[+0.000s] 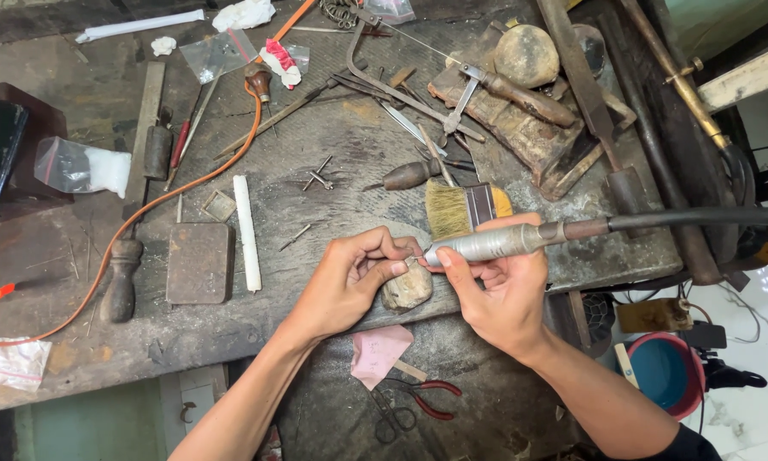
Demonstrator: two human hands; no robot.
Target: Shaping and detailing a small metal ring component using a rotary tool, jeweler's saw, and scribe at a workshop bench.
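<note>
I have my right hand (508,294) wrapped shut around the handpiece (495,243), its tip pointed left at a tiny workpiece (411,259) that my left hand (354,282) pinches between thumb and fingertip. All this sits at the bench's (85,256) front edge, over the peg (408,288) that sticks out there.

The piece is so small I cannot make out its shape, and that is my main worry: if the tip catches, it could flick out of my pinch and drop past the front edge toward the pliers (431,397) and pink paper (377,352) below (or further). My left fingertips lie just beside the tip, so a skid would reach skin. The black shaft (700,218) runs off over the right edge; a tug on it would jerk my aim. The brush (465,207) sits just behind the handpiece and could get nudged.
</note>
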